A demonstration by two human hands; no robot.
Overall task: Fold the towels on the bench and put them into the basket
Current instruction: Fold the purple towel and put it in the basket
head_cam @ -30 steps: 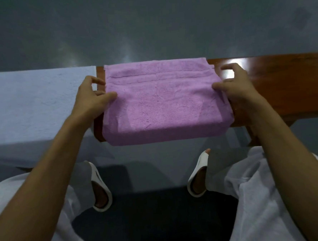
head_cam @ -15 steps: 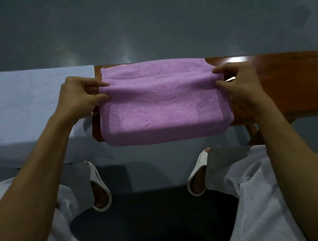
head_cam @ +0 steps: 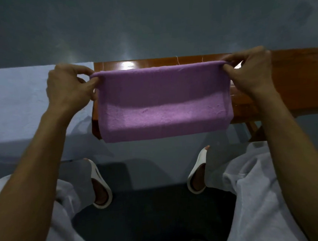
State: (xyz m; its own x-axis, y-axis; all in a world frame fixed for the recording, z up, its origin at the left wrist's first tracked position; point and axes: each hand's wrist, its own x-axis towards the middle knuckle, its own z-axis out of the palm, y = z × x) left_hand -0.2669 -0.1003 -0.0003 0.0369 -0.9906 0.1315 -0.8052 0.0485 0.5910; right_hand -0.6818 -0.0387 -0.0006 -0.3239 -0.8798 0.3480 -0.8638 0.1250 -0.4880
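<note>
Fuzzy matt cloth purple towel point(head_cam: 164, 101); glossy varnished wood bench point(head_cam: 291, 78)

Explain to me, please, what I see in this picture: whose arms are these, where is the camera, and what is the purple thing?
There is no machine here. A person wears a camera on the head, so you look down along their own two arms. The left hand and the right hand each pinch one far corner of a purple towel. It lies across a brown wooden bench and hangs over its near edge. To the left lies a pale blue cloth, probably another towel. Below are the person's feet in white sandals. The basket from the task is not in view.
</note>
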